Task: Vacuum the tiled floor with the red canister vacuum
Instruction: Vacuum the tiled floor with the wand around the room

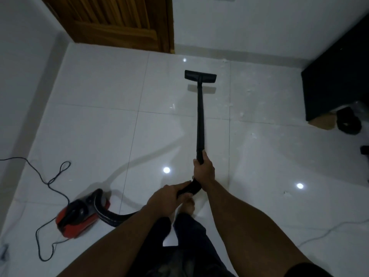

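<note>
The floor head (200, 76) is lying flat on the tiled floor (99, 120) at about twelve o'clock from the person, short of the far wall, with the black wand (200, 120) running straight back to the hands; the right hand (204, 170) is clamped around the wand's lower end, the left hand (166, 198) is closed on the ribbed hose cuff (189, 189) just behind it, and the red canister vacuum (82, 213) is sitting at about eight o'clock, well apart from the head; its hose (111, 215) is curving back toward the legs, so a step backward is likely to be catching a foot on it; the power cord (51, 182) is looping loosely around the canister at nine o'clock, and a hard pull on the hose is risking dragging the canister over those loops or tipping it; pale debris (232, 105) is scattering at one to two o'clock, and a fast stroke may be pushing it aside rather than lifting it; the dark cabinet (337, 76) at two o'clock is leaving little room, so the head may be knocking it; the canister is looking blurred, so its switches are hard to read; the dark bundle (348, 121) by the cabinet is too dim to identify; the thin white cable (327, 230) at four o'clock is running out of frame.
</note>
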